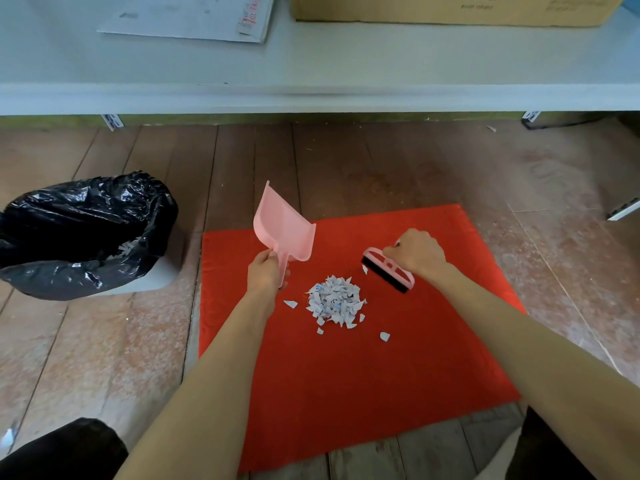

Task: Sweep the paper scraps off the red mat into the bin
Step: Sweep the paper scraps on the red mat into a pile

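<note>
Scraps are heaped mid red mat, a few strays beside. Dustpan handle is gripped by left hand, brush by right hand. Some scraps already lie in the bin; the heap is not yet scooped.

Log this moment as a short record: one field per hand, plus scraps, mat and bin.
left hand: grips pink dustpan by its handle, scoop tilted up
right hand: grips pink brush, black bristles toward the pile
scraps: one pile between the tools, a few strays around it
mat: red, on the wooden floor
bin: black-lined, left of the mat, some scraps already inside
</note>
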